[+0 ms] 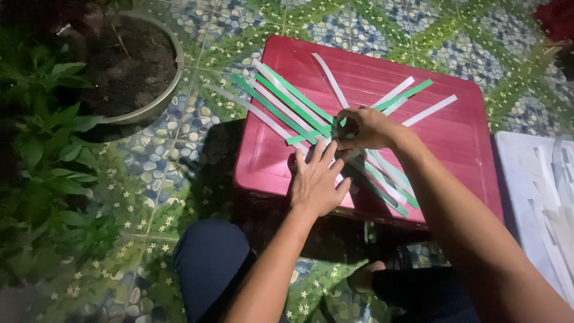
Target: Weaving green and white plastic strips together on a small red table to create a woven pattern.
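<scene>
Item: woven strips (pixel 311 116), green and white, crossed flat on a red surface (pixel 454 137). Left hand (pixel 317 179) lay open, palm down, pinning the crossing; right hand (pixel 365 127) held a pinching grip on a green strip (pixel 412 91). Risk, judged: lifting the palm could let loose strips slide apart.

Strips (pixel 299 110): thin, flat bands, paper-like or plastic, smooth, in matt white and green, laid across a red stool top (pixel 454 143) of moulded plastic with a ribbed, slightly glossy surface. Floor (pixel 371 24): glazed ceramic tile, shiny, printed with a pebble-and-flower pattern. Pot (pixel 164 98): pale, matt rim, filled with dark, crumbly soil (pixel 128 66).
</scene>
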